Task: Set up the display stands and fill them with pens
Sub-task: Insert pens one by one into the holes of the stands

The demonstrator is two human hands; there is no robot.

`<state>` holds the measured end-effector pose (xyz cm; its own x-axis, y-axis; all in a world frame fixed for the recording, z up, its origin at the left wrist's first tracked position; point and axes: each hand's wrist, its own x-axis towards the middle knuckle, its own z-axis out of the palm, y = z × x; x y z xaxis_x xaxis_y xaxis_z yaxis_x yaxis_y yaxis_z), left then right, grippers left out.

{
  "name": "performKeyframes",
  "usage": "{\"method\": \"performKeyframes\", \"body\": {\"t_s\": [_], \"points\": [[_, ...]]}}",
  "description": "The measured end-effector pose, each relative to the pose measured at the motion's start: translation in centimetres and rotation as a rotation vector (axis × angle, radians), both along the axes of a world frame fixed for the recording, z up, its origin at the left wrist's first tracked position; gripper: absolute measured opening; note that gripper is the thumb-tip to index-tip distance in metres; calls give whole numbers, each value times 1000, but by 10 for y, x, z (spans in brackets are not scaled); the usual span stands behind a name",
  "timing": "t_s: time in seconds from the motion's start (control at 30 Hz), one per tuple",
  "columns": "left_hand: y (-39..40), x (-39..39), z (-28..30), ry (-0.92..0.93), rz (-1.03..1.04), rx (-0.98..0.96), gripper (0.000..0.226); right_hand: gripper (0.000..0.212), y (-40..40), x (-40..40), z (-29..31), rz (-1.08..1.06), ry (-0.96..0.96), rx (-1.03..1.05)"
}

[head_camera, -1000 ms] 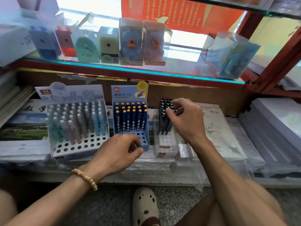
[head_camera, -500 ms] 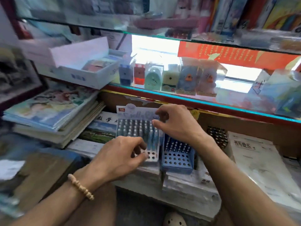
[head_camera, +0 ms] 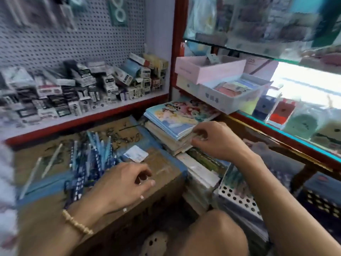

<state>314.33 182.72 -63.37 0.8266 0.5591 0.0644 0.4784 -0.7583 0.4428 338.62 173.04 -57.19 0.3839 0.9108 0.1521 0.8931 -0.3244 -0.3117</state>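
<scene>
Cardboard box (head_camera: 162,169) under pegboard (head_camera: 73,39), pens (head_camera: 88,159) on top

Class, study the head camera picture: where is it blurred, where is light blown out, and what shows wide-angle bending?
Head view: motion blur smears the loose pens and the left hand; the window strip behind the glass shelf is blown out white; the red shelf post bows, showing wide-angle distortion; the right hand is slightly sharper.

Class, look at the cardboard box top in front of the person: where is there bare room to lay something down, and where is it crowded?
Bare cardboard lies between the white label and the stack of books, and along the box edge nearest the right hand. The left part is crowded with loose blue pens.
</scene>
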Motion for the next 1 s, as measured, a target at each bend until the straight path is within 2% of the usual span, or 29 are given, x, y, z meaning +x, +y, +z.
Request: {"method": "performKeyframes", "body": {"t_s": [0.13, 0.23, 0.37, 0.47, 0.53, 0.63, 0.83, 0.9, 1.0], "points": [[7, -56, -35, -1, 223, -105, 26, 34, 51, -42, -27, 176, 17, -122], [3, -93, -67, -161, 454, -211, 32, 32, 88, -79, -62, 292, 84, -186], [4, -117, -95, -334, 751, -281, 15, 59, 126, -123, -105, 327, 234, -264], [12, -120, -101, -280, 911, -134, 11, 81, 135, -151, -134, 262, 352, -288], [19, -115, -101, -219, 971, -83, 30, 100, 133, -164, -155, 242, 361, -319], [37, -108, -104, -86, 1022, -59, 60, 117, 133, -172, -177, 290, 182, -349], [72, -101, -115, 55, 1017, -134, 103, 86, 144, -151, -183, 377, 156, -264], [84, -95, -114, 107, 1024, -164, 114, 85, 146, -147, -182, 390, 164, -234], [103, -87, -111, 150, 1019, -170, 119, 92, 152, -147, -179, 336, 15, -178]]}}
